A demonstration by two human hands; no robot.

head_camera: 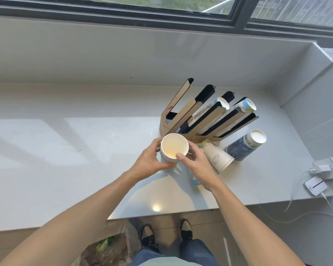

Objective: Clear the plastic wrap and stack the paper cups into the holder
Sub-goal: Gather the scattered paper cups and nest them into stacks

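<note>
A stack of white paper cups [173, 146] stands mouth-up just in front of the cardboard cup holder [183, 114]. My left hand [152, 160] wraps its left side, and my right hand [195, 162] grips its right side with the thumb on the rim. The holder has several slanted slots; two on the right hold cup stacks [246, 105]. A white patterned cup stack [217, 158] lies tipped to the right of my hands. A dark blue cup stack [242, 146] stands upside down beside it. No plastic wrap shows on the cups.
The grey counter [65, 150] ends at a front edge near my feet. A white device [315, 186] and a charger with cables [323, 167] sit at the right edge. A clear plastic bag [108, 250] lies on the floor at my left.
</note>
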